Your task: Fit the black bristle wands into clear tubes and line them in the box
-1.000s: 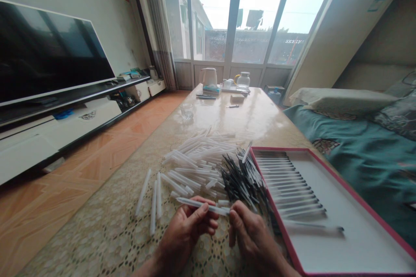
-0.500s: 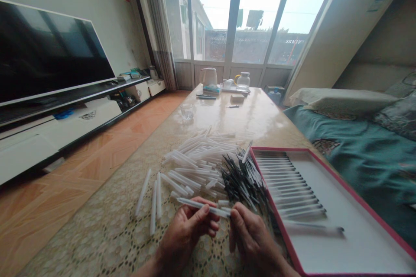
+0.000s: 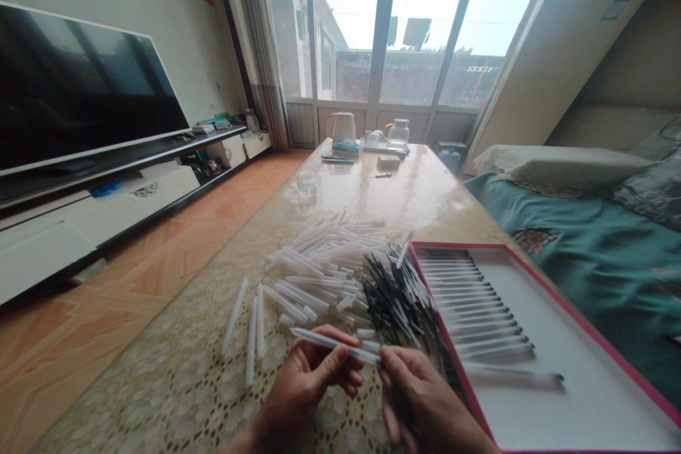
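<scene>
A translucent white pen [image 3: 319, 338] with a pointed tip at its left end lies across both hands, above the table. My left hand [image 3: 306, 381] is closed on its middle, between thumb and fingers. My right hand [image 3: 420, 390] pinches its right end, which the fingers hide. Just beyond the hands is a heap of white pen barrels [image 3: 324, 248]. Beside it lies a pile of thin dark refills [image 3: 391, 291]. To the right, a pink-rimmed box [image 3: 585, 312] holds a row of pens [image 3: 473, 305] with dark ends, one lying apart nearest me.
A few loose barrels [image 3: 251, 347] lie left of the heap on the patterned table [image 3: 175, 369]. Farther off stand a drinking glass [image 3: 306, 184], a small box [image 3: 388, 162], a kettle [image 3: 341, 126] and a glass jug [image 3: 399, 132]. A sofa [image 3: 585, 227] flanks the right side.
Both hands and the pen have shifted slightly to the right and down. The pen stays held between them; the barrels, refills and box look unchanged.
</scene>
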The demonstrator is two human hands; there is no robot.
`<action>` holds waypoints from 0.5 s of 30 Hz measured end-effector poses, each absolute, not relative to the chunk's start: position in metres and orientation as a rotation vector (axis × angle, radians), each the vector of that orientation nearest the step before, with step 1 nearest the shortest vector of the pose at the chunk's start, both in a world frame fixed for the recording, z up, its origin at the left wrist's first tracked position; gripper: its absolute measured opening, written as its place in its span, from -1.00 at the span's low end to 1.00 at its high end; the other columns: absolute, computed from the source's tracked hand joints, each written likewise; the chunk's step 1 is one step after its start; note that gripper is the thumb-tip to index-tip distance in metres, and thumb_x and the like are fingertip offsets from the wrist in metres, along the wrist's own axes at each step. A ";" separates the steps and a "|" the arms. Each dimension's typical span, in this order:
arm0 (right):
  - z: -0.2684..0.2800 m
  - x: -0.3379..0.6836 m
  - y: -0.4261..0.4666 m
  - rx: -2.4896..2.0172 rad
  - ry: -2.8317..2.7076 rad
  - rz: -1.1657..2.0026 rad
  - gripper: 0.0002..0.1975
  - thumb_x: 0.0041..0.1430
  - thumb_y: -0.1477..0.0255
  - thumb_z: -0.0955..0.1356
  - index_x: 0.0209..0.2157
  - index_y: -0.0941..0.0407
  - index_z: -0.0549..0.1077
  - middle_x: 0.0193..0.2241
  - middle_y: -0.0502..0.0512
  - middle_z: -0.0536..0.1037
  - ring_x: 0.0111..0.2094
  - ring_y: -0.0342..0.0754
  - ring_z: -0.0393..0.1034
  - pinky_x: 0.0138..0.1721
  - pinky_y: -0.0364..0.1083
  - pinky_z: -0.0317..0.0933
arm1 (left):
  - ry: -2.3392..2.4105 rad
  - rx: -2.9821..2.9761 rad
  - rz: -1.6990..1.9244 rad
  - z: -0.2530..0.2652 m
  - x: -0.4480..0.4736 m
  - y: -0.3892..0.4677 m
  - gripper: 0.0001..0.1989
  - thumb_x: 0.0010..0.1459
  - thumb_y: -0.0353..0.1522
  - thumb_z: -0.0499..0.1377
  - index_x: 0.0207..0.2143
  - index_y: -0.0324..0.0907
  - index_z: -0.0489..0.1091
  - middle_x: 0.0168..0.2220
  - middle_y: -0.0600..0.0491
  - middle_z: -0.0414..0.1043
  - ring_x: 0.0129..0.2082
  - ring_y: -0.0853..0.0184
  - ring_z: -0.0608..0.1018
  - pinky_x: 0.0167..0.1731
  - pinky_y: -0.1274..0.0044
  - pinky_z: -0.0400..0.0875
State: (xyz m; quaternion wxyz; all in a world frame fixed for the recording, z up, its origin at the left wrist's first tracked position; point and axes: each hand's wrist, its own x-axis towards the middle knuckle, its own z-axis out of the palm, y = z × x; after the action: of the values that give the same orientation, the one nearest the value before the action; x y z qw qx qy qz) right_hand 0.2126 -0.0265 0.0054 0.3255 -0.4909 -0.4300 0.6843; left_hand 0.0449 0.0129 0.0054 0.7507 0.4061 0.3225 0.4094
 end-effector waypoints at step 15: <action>0.003 0.217 -0.031 -1.401 -1.786 0.733 -0.68 0.31 0.29 0.15 -0.43 0.12 0.38 -0.55 -0.01 0.42 -0.51 -0.15 0.33 -0.47 -0.22 0.14 | 0.922 1.204 0.869 0.011 0.046 0.011 -0.77 0.03 -0.25 0.27 -0.28 -0.19 0.45 -0.51 0.05 0.49 -0.63 0.37 0.48 -0.66 0.59 0.35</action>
State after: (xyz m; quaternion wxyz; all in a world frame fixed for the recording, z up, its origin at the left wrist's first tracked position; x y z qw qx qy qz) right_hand 0.2172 -0.0309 0.0033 0.3691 -0.5457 -0.6959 0.2857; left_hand 0.0455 0.0109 0.0109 0.6420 0.5283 0.4044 0.3811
